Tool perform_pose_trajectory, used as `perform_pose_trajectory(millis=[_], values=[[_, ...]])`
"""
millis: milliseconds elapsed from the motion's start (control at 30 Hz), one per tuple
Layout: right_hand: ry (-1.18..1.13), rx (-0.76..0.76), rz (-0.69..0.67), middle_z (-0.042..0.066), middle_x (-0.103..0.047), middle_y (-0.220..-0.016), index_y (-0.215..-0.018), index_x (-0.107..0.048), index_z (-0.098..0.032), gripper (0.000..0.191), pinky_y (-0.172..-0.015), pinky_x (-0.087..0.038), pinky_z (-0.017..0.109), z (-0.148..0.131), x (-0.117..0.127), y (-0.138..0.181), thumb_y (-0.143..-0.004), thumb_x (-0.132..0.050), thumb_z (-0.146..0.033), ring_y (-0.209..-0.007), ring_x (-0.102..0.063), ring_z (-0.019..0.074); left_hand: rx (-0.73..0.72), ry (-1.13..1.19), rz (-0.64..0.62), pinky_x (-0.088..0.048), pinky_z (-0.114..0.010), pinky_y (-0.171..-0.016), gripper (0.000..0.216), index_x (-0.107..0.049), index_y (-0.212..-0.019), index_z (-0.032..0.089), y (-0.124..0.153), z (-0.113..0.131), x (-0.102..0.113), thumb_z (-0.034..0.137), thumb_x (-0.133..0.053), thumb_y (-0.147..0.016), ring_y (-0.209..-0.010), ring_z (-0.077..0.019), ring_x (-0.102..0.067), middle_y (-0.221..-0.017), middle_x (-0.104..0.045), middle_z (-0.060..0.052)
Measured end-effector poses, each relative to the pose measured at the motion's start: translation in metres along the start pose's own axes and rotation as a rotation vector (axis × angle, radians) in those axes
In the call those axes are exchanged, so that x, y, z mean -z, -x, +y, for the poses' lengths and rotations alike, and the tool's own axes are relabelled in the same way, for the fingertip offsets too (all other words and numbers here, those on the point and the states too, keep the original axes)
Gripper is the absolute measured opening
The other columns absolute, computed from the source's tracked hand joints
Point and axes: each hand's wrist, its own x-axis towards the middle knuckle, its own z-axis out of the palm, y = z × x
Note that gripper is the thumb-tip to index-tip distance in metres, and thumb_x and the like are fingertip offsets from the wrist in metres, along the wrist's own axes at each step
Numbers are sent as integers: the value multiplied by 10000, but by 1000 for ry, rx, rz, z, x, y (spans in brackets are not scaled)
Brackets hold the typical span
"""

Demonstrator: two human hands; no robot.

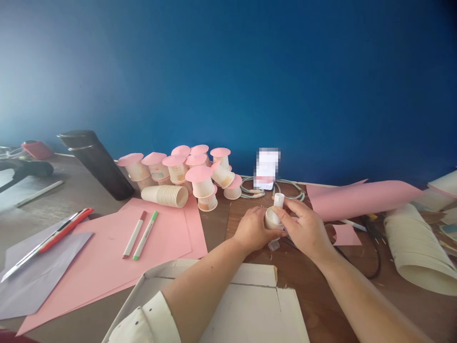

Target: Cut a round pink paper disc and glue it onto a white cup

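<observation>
My left hand [252, 229] is closed around a small white paper cup [270, 218], its open end tilted up toward me. Between the thumb and fingers of my right hand [309, 230] is a white glue stick [279, 200], with its lower end at the cup's rim; exactly where it touches is hidden by the fingers. A clear cap [273, 246] lies on the table just below the hands. To the left stand several paper cups with pink paper tops [199, 175], some stacked on others. A nested row of small cups [164, 196] lies on its side before them.
Pink sheets [150, 238] carry a brown marker [134, 236] and a green marker [145, 236]. A utility knife [50, 240] lies on purple paper [53, 281]. Also around are a black bottle [100, 166], phone [267, 169], cardboard [257, 309], pink roll [364, 197] and large cup stack [417, 247].
</observation>
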Motion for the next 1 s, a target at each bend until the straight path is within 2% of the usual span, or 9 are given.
perform_pose_trajectory(millis=[167,367,533,767,1000], values=[[-88,-45,33,55,-708,-1094,-1084,-687,-248,266,-839,-497,328,-2,-3,2,-887,-572,-384,-999,-649,243,-6,2,5,-466,-380,-801,448,-615,-942,179,0,1,0,521,-711,-670,-920,-267,-584,-941,-645,-79],[-453,-333,87,66,-743,-1020,-1192,-652,-223,431,-902,-503,383,9,5,-6,-875,-564,-501,-993,-672,253,17,-8,-7,-460,-379,-787,511,-621,-919,196,0,1,1,598,-727,-622,-920,-276,-579,-929,-634,-72],[-708,-430,64,84,-745,-1006,-1172,-662,-204,461,-916,-501,434,21,-1,-9,-845,-601,-523,-964,-680,268,26,-20,-8,-457,-375,-779,514,-622,-932,202,0,1,1,595,-729,-619,-909,-269,-574,-926,-623,-65],[-581,-396,57,65,-743,-1023,-1187,-656,-233,450,-988,-445,420,13,4,-8,-848,-599,-524,-1044,-649,267,22,-19,-13,-455,-363,-779,517,-616,-932,206,0,1,1,603,-728,-620,-911,-260,-573,-932,-628,-58],[-377,-276,21,55,-731,-1051,-1244,-624,-236,454,-836,-527,345,1,7,-3,-869,-581,-488,-951,-673,245,1,-19,-3,-452,-360,-759,509,-622,-925,202,0,0,1,609,-713,-634,-888,-260,-576,-913,-628,-61]])
